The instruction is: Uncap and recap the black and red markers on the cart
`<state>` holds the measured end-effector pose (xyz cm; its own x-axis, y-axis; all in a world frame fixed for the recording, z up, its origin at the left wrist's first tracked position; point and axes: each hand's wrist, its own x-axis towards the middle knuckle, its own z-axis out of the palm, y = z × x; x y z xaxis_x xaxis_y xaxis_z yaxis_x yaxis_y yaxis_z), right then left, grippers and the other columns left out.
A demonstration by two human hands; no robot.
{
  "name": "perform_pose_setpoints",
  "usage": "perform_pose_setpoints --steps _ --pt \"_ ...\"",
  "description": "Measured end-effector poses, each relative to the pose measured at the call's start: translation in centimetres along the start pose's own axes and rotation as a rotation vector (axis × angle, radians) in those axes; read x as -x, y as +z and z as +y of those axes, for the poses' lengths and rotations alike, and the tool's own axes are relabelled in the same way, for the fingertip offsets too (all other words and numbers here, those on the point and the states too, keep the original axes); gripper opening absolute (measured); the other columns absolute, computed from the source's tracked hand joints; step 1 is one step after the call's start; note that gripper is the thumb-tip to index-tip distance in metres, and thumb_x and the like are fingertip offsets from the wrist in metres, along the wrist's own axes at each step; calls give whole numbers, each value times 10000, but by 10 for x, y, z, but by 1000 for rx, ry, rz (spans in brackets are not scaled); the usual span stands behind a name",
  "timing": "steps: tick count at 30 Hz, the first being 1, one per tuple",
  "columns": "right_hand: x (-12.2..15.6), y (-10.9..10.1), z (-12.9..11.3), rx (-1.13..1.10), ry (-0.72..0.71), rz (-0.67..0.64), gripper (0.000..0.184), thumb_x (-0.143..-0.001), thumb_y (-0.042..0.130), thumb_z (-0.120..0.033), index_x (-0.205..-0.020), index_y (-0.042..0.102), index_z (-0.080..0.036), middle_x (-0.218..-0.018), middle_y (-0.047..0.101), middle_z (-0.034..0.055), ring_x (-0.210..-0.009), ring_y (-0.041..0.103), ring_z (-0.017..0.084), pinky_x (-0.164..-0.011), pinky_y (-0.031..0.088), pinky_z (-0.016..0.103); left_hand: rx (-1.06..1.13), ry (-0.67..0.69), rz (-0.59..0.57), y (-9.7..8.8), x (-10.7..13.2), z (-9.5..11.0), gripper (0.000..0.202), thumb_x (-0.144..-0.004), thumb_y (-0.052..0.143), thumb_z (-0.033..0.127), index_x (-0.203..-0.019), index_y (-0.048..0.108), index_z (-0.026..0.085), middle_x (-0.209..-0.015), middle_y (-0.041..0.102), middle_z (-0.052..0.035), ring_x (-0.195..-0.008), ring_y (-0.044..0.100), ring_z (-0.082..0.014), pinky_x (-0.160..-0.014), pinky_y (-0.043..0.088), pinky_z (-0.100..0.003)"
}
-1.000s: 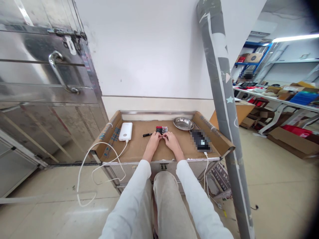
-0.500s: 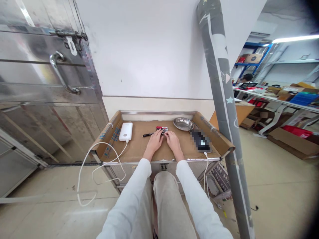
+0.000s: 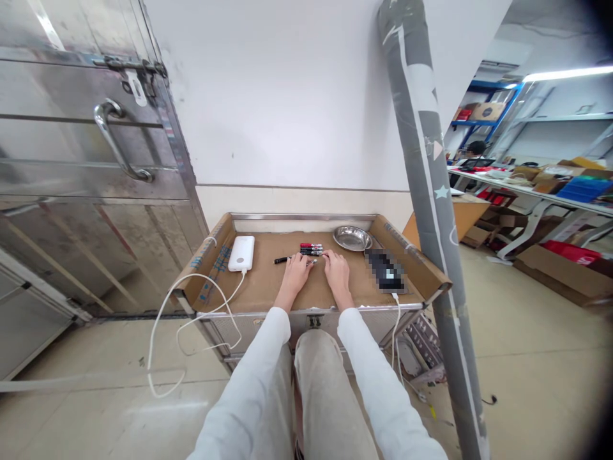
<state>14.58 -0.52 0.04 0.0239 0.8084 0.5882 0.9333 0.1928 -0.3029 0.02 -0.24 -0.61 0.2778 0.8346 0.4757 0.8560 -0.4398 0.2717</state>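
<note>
A short row of markers lies on the brown cardboard top, a red marker (image 3: 311,245) at the back and black markers (image 3: 312,251) in front of it. Nearer to me, a separate black marker (image 3: 281,260) passes under the fingers of my left hand (image 3: 295,275), which are closed over it; its middle is hidden. My right hand (image 3: 337,271) rests on the cardboard to the right, holding nothing, its fingers bent a little apart and the fingertips by the right ends of the row.
A white power bank (image 3: 241,253) with a cable lies left. To the right are a round steel dish (image 3: 352,238) and a blurred dark phone (image 3: 385,271) on a cable. Raised cardboard sides (image 3: 412,262) edge the top. A tall grey wrapped roll (image 3: 426,153) leans at right.
My right hand has moved slightly right, away from my left hand, widening the gap between them. More of the marker row now shows. The left hand has barely shifted.
</note>
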Motion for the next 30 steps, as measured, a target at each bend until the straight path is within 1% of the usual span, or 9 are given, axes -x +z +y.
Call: perform_pose_setpoints --steps 5,12,14,17,20,22,24,27,30 --pt "0 -4 -3 5 -8 -24 278 -970 353 -225 -1030 620 -176 -895 681 105 -814 578 212 -756 351 309 17 -31 81 -5 -1 2 204 -953 388 288 -994 555 178 -990 568 -97 -942 541 -232 -843 424 -370" --pt "1 -3 -3 -68 -90 -15 250 -953 400 -240 -1041 632 -209 -953 698 86 -856 588 214 -803 342 321 94 9 119 -7 -1 1 169 -946 419 267 -1020 546 185 -997 581 -76 -947 551 -208 -853 437 -345" --pt "1 -4 -3 -131 -138 -30 260 -945 400 -221 -1084 619 -214 -1001 696 75 -881 593 208 -833 354 325 125 33 125 -6 -1 0 155 -945 423 263 -1011 543 190 -1003 585 -68 -957 552 -201 -863 439 -332" --pt "1 -6 -7 -234 -218 -84 342 -925 395 -189 -1233 541 -225 -1100 676 58 -947 599 197 -873 385 323 118 22 134 -5 -1 -1 150 -946 420 254 -1009 538 185 -1003 590 -70 -963 557 -199 -872 440 -331" --pt "2 -8 -11 -268 -254 -119 482 -906 378 -165 -1381 394 -245 -1213 630 49 -1035 582 195 -905 407 328 45 -58 162 -6 -1 0 172 -949 404 256 -1009 540 170 -990 597 -93 -957 555 -222 -871 437 -361" --pt "2 -7 -12 -249 -234 -110 524 -894 371 -154 -1411 349 -236 -1252 605 59 -1074 565 203 -925 411 345 -20 -136 187 -7 0 0 187 -947 396 263 -991 547 162 -979 595 -112 -955 545 -251 -862 434 -395" --pt "2 -3 -10 -221 -190 -86 504 -883 368 -141 -1384 388 -197 -1261 591 86 -1100 547 215 -935 412 358 -74 -218 221 -8 2 1 195 -942 391 260 -977 554 158 -979 588 -130 -956 533 -277 -849 433 -424" --pt "0 3 -6 -176 -137 -66 437 -867 360 -109 -1281 494 -150 -1222 596 113 -1098 529 223 -943 408 361 -107 -314 265 -8 5 2 201 -935 372 221 -969 557 149 -992 574 -148 -966 526 -297 -836 436 -444" --pt "0 6 -3 -128 -114 -68 372 -860 371 -96 -1168 573 -146 -1166 605 115 -1071 521 224 -946 400 355 -160 -376 256 -7 7 2 225 -925 336 154 -960 556 125 -985 567 -159 -962 528 -292 -821 446 -429"
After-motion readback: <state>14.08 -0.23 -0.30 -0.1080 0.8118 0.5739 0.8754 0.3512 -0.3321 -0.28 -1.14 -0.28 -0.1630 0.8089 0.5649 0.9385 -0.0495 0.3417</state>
